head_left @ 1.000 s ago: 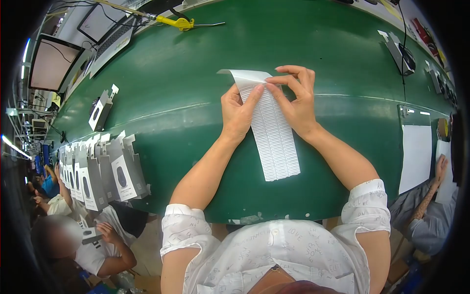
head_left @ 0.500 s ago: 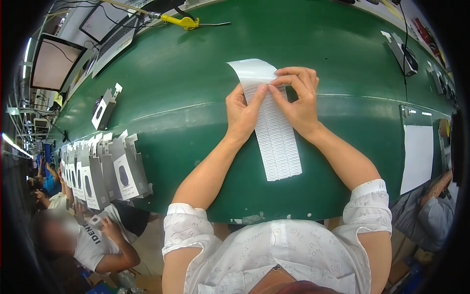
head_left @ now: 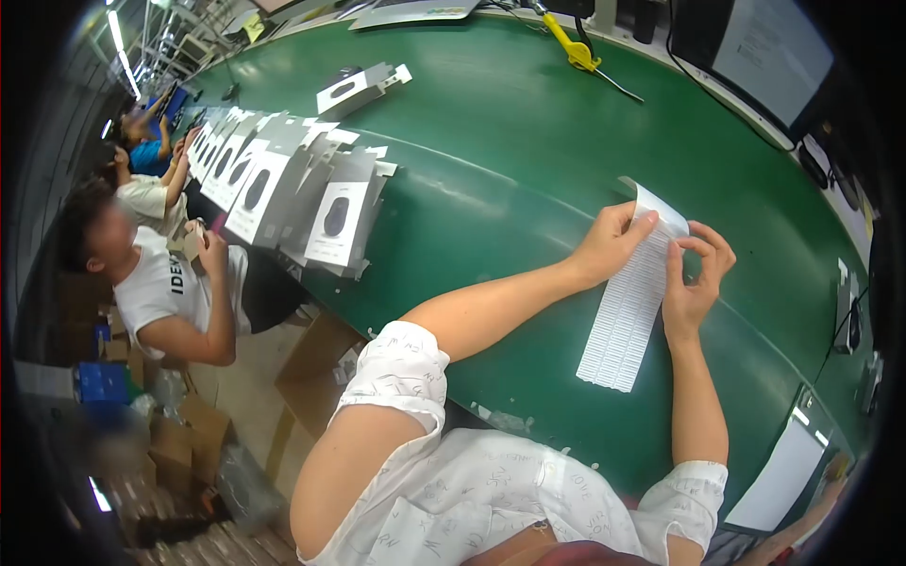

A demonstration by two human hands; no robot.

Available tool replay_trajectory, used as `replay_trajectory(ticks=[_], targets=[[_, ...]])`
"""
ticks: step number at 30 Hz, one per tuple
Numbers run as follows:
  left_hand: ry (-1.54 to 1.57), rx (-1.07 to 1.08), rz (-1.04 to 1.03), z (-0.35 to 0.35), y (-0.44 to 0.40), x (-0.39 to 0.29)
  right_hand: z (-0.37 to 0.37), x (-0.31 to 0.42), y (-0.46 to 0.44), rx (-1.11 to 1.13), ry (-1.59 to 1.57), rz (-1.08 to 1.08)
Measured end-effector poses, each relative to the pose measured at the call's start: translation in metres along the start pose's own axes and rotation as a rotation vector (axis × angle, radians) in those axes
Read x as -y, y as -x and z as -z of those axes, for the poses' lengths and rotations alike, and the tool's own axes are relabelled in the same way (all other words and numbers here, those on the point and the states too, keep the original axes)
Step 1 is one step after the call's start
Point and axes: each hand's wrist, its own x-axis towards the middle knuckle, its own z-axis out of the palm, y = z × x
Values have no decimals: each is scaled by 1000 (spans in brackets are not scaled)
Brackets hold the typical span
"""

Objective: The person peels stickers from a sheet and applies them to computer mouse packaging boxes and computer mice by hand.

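Note:
A long white label sheet, printed in narrow rows, slants over the green table with its blank upper end curling back. My left hand is closed on its upper left edge, the thumb lying across the front. At the upper right edge, my right hand is closed in a pinch with its fingertips against the sheet. Whether a single loose label is between those fingertips is too small to make out.
Several white-and-grey boxes stand in a row at left; another box lies behind them. A yellow air gun rests at the back. A clipboard with white paper is at right. Co-workers sit along the left side.
The view has swung left, so the sheet and hands appear farther right. My right hand's fingertips have parted from my left thumb and sit at the sheet's right edge.

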Motion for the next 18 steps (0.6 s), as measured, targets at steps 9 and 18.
replay_trajectory(ticks=[9, 18], targets=[[-1310, -619, -236, 146, -105, -11, 3, -10, -7, -84, -96, -208], [-2326, -559, 662, 293, -114, -79, 1, -10, -10, -53, -113, -239]])
